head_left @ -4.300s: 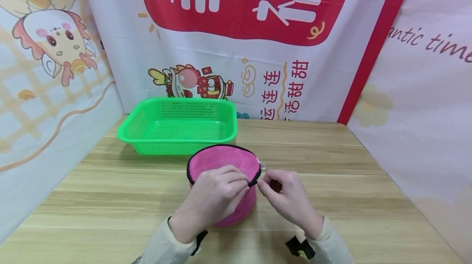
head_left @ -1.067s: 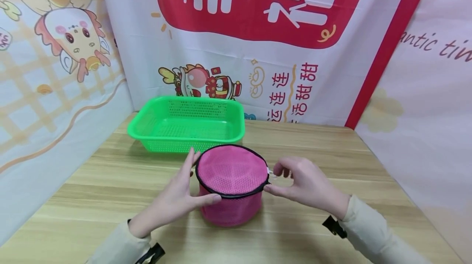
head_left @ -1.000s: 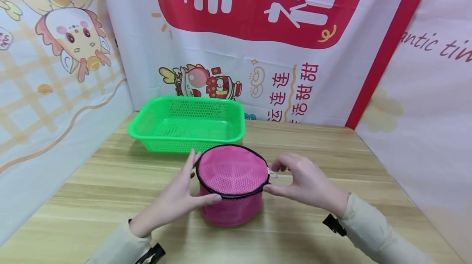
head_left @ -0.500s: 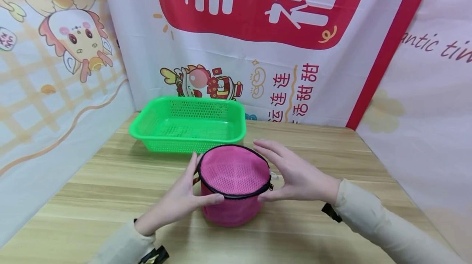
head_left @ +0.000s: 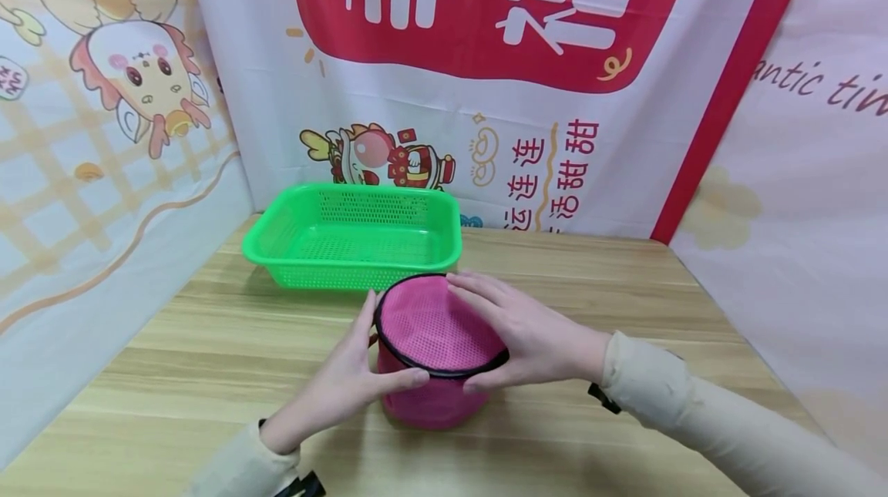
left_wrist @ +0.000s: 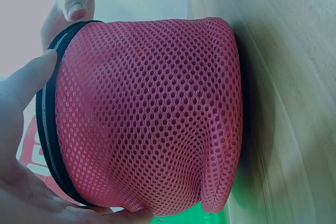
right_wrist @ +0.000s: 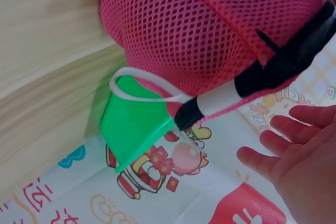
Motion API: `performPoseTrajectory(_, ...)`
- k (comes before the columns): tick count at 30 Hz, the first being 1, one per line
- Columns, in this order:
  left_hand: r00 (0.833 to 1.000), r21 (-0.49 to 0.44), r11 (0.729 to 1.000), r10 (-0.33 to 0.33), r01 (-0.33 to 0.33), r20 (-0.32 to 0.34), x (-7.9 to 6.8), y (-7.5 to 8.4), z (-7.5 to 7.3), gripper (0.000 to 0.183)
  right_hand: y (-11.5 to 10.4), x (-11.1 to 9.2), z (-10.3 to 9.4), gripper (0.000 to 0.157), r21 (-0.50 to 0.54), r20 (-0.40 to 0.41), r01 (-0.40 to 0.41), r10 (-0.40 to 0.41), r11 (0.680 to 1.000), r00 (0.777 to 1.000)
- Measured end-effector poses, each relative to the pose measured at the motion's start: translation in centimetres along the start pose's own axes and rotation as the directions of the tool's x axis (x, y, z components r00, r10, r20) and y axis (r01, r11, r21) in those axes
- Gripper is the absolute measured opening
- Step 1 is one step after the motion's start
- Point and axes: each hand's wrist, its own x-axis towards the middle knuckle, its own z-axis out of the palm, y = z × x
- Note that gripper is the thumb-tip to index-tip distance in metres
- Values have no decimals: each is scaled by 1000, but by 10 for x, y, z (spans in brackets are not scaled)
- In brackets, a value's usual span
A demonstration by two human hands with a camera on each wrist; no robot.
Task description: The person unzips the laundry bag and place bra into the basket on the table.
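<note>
A round pink mesh laundry bag (head_left: 444,320) with a black zip (left_wrist: 50,129) around its top stands upright on the table. My left hand (head_left: 340,377) holds its left side, thumb on the front rim and fingers around the far side. From the right, my right hand (head_left: 537,335) spans the lid, its fingers fairly straight and overlapping the top in the head view. In the right wrist view those fingers (right_wrist: 294,135) show apart from the mesh. A white loop (right_wrist: 123,95) and a white label (right_wrist: 219,99) sit at the zip band. The bag's inside is hidden.
Behind the bag, at the back left of the wooden table (head_left: 610,273), stands a green plastic basket (head_left: 347,277). Printed cloth hangs (head_left: 597,166) close the table in at the back and both sides.
Earlier both hands pinched at the rim's right front. The left hand then moved to the bag's left side. The right hand has let go of the rim and moved left over the lid.
</note>
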Motion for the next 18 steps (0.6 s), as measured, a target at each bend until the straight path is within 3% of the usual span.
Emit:
performPoseTrajectory(8, 999, -10, 999, 47, -47, -11, 1, 0, 3, 128, -3, 5, 13, 100, 8, 34, -25, 24, 1000, 999)
performPoseTrajectory(18, 999, -15, 999, 38, -39, -17, 2, 1, 4, 128, -8, 4, 31, 87, -18, 47, -55, 56, 998, 997)
